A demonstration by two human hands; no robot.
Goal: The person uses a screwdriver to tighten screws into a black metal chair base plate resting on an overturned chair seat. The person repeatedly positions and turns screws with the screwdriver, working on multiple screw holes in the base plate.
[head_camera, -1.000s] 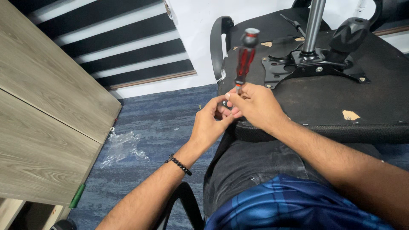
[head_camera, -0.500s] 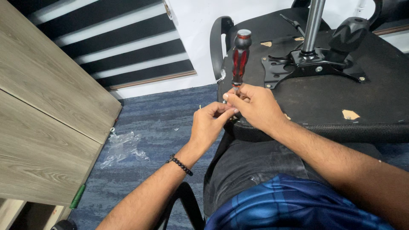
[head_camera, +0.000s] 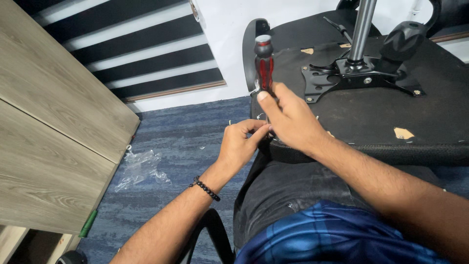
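Head view shows two hands and one screwdriver (head_camera: 264,61). Right hand (head_camera: 288,120) is closed around the lower part of the screwdriver's red-and-black handle, holding it upright at the near left edge of an upturned black chair seat (head_camera: 371,115) — the tip is hidden behind the fingers. Left hand (head_camera: 242,144), with one black bead bracelet (head_camera: 205,188) on its wrist, has its fingers pinched together just below the right hand, touching it; whether they hold something small I cannot tell. One metal post (head_camera: 361,29) rises from one black bracket (head_camera: 364,78) bolted to the seat, well apart from the hands. On the blue carpet (head_camera: 181,132) to the left lies one crumpled clear plastic bag (head_camera: 139,166), beside a wooden cabinet (head_camera: 53,132) — one green object (head_camera: 89,223) rests at its foot.
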